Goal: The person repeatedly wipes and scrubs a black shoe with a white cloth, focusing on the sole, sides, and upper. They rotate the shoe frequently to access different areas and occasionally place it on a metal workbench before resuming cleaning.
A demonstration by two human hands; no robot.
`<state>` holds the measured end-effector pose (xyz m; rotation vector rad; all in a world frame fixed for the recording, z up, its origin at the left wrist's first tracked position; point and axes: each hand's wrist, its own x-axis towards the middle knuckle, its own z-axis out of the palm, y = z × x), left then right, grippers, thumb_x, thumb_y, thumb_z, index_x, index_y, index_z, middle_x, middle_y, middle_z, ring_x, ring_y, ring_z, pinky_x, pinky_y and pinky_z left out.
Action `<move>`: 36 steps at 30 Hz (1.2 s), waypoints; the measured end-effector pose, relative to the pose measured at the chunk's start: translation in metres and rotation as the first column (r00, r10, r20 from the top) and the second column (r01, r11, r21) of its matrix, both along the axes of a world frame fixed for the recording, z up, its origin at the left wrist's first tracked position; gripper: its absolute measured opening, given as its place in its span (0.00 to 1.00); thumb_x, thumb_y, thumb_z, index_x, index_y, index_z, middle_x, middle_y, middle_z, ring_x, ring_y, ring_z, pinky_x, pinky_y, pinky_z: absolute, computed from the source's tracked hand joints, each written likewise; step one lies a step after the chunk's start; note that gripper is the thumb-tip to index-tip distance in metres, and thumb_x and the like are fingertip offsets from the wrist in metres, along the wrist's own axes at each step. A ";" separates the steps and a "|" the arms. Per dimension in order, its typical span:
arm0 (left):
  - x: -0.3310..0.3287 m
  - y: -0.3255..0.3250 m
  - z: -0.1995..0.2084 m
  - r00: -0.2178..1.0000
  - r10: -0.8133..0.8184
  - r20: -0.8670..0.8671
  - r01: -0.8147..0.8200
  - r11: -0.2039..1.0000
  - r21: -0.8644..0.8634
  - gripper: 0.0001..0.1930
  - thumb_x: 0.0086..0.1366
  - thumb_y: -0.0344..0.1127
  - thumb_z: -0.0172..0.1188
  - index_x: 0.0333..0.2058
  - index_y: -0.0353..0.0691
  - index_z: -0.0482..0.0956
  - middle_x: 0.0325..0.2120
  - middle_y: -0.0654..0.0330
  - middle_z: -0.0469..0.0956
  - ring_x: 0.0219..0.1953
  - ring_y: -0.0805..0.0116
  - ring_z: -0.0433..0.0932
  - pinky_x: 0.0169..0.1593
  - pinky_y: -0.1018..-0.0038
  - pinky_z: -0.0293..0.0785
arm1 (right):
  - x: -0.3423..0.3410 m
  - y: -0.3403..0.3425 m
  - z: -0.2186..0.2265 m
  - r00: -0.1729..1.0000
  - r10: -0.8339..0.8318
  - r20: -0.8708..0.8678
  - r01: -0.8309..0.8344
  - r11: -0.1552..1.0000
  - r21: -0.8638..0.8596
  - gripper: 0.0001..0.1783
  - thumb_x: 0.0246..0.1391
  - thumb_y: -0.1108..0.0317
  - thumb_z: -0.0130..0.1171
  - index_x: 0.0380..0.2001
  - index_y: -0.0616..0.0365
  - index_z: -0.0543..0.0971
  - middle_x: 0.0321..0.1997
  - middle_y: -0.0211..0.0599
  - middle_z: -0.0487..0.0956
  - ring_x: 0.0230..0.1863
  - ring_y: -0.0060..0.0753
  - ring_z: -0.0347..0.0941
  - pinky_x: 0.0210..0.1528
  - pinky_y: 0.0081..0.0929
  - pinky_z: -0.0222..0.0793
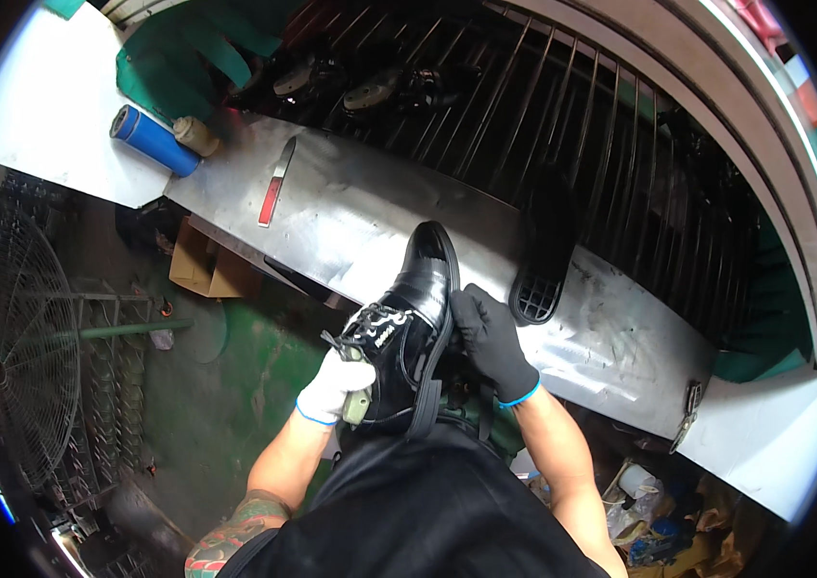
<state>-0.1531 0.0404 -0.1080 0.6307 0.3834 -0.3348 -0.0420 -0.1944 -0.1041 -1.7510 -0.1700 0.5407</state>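
Observation:
A glossy black lace-up shoe (423,270) with a green last (358,406) inside lies toe-away in front of me, its toe over the metal bench. My left hand (334,383), in a white glove, is closed around the last at the shoe's opening. The black sole (435,358) runs along the shoe's right side, and its heel end (425,409) appears to stand apart from the upper. My right hand (493,337), in a dark grey glove, has its fingers bent against the sole's edge near the forefoot; its fingertips are partly hidden.
Another black sole (536,289) lies on the metal bench (370,193), right of the shoe. A red-handled knife (274,188), a blue cylinder (153,140) and a beige bottle (196,136) sit to the left. Beyond is a rack of bars (485,96) with lasted shoes (379,91). A fan (13,337) stands left.

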 end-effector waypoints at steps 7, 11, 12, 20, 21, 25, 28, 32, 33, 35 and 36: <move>0.009 -0.003 0.012 0.999 0.041 -0.014 -0.041 0.999 0.006 0.39 0.54 0.25 0.63 0.67 0.26 0.66 0.62 0.46 0.76 0.61 0.52 0.78 0.66 0.59 0.75 | -0.021 0.013 0.020 0.943 0.010 -0.332 0.135 0.901 0.412 0.16 0.73 0.57 0.58 0.33 0.56 0.73 0.32 0.23 0.77 0.33 0.15 0.72 0.37 0.21 0.73; 0.015 -0.007 0.022 0.998 0.044 -0.052 -0.037 0.991 0.128 0.39 0.59 0.31 0.61 0.70 0.25 0.62 0.66 0.44 0.71 0.67 0.51 0.73 0.72 0.60 0.68 | -0.027 0.008 0.019 0.931 0.118 -0.344 -0.031 0.968 0.248 0.16 0.72 0.54 0.60 0.39 0.54 0.72 0.38 0.24 0.77 0.37 0.14 0.72 0.43 0.21 0.74; 0.017 -0.010 0.029 0.996 0.051 -0.069 -0.039 0.986 0.162 0.38 0.62 0.33 0.60 0.70 0.25 0.62 0.66 0.44 0.71 0.66 0.52 0.73 0.71 0.61 0.69 | -0.032 0.012 0.018 0.954 0.043 -0.298 0.045 0.958 0.284 0.16 0.72 0.56 0.60 0.45 0.59 0.74 0.39 0.30 0.78 0.37 0.17 0.73 0.42 0.24 0.73; 0.035 -0.022 0.062 0.822 -0.219 0.525 -0.114 0.840 0.530 0.67 0.49 0.46 0.83 0.76 0.27 0.46 0.78 0.46 0.49 0.79 0.51 0.50 0.78 0.58 0.50 | -0.026 -0.009 0.023 0.818 0.199 -0.540 0.293 0.663 0.689 0.23 0.71 0.58 0.59 0.61 0.58 0.69 0.56 0.38 0.79 0.57 0.31 0.79 0.60 0.33 0.78; 0.037 -0.022 0.068 0.770 -0.319 0.552 -0.132 0.767 0.628 0.67 0.47 0.45 0.85 0.76 0.27 0.46 0.78 0.46 0.47 0.79 0.50 0.49 0.78 0.58 0.47 | -0.027 -0.009 0.025 0.803 0.204 -0.559 0.338 0.617 0.711 0.23 0.71 0.58 0.59 0.61 0.58 0.69 0.57 0.38 0.79 0.58 0.32 0.79 0.60 0.33 0.78; 0.040 -0.035 0.078 0.773 -0.340 0.535 -0.249 0.613 0.749 0.64 0.48 0.41 0.84 0.75 0.26 0.49 0.76 0.45 0.54 0.77 0.51 0.54 0.77 0.57 0.51 | -0.025 0.002 0.026 0.785 0.238 -0.572 0.404 0.504 0.764 0.23 0.72 0.58 0.56 0.63 0.57 0.68 0.60 0.39 0.78 0.60 0.35 0.78 0.61 0.38 0.79; 0.038 -0.036 0.079 0.766 -0.380 0.518 -0.303 0.497 0.813 0.59 0.52 0.37 0.80 0.75 0.27 0.51 0.75 0.45 0.55 0.76 0.51 0.57 0.76 0.57 0.53 | -0.028 0.003 0.025 0.781 0.231 -0.580 0.356 0.598 0.718 0.28 0.71 0.57 0.58 0.68 0.56 0.67 0.62 0.39 0.77 0.63 0.36 0.76 0.63 0.39 0.77; 0.030 -0.038 0.082 0.662 -0.513 0.546 -0.481 0.268 0.835 0.42 0.50 0.35 0.78 0.64 0.30 0.74 0.69 0.40 0.66 0.70 0.41 0.67 0.71 0.56 0.65 | -0.044 -0.016 0.031 0.919 0.160 -0.360 0.136 0.729 0.671 0.29 0.67 0.67 0.61 0.68 0.57 0.69 0.67 0.39 0.73 0.68 0.38 0.72 0.68 0.37 0.71; 0.029 -0.039 0.081 0.650 -0.554 0.520 -0.460 0.257 0.850 0.40 0.50 0.37 0.78 0.63 0.34 0.77 0.69 0.40 0.67 0.69 0.39 0.68 0.70 0.56 0.66 | -0.049 -0.021 0.030 0.794 0.196 -0.575 0.349 0.627 0.697 0.28 0.65 0.72 0.62 0.67 0.58 0.70 0.69 0.39 0.73 0.70 0.39 0.70 0.69 0.36 0.69; 0.034 -0.043 0.077 0.574 -0.654 0.493 -0.425 0.276 0.862 0.36 0.52 0.37 0.77 0.61 0.36 0.79 0.65 0.40 0.72 0.66 0.42 0.73 0.69 0.55 0.68 | -0.060 -0.034 0.028 0.784 0.181 -0.594 0.362 0.645 0.673 0.27 0.61 0.79 0.62 0.64 0.59 0.73 0.66 0.38 0.74 0.68 0.38 0.72 0.69 0.35 0.68; 0.034 -0.041 0.066 0.636 -0.579 0.511 -0.331 0.394 0.858 0.34 0.55 0.33 0.76 0.62 0.35 0.77 0.64 0.42 0.72 0.66 0.47 0.73 0.67 0.58 0.70 | -0.066 -0.042 0.025 0.894 0.153 -0.421 0.182 0.735 0.653 0.26 0.60 0.80 0.61 0.63 0.59 0.75 0.62 0.38 0.77 0.65 0.37 0.74 0.68 0.35 0.69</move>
